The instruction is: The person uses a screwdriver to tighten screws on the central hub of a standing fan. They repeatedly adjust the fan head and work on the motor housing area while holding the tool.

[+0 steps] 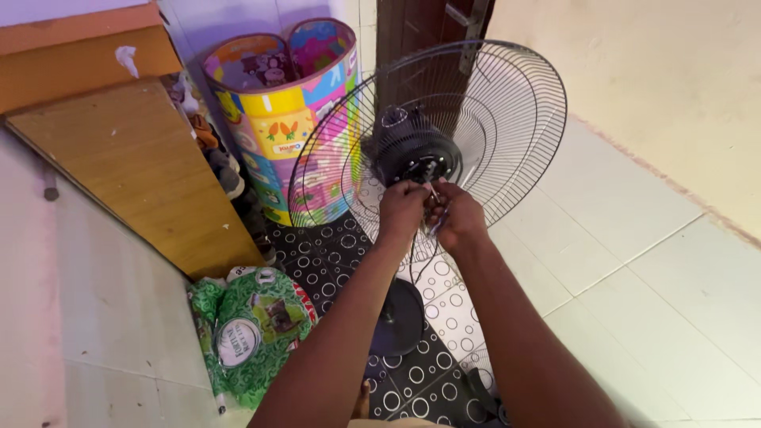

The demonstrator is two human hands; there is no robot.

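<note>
your left hand (402, 208) and right hand (458, 218) meet at the motor hub (412, 150) of the standing fan, at 12 o'clock from you. both are pinched closed on a small part at the shaft; what it is, i cannot tell. the rear wire guard (507, 119) looks light and bends easily, so hold the stiff hub. the round base (399, 317) stands on the floor mat (317, 254).

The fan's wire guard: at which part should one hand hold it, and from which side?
Probably the outer rim of the wire guard, taken from the right. The thick hoop there is bare and stands near upright. The left hand and right hand crowd the motor hub.
</note>
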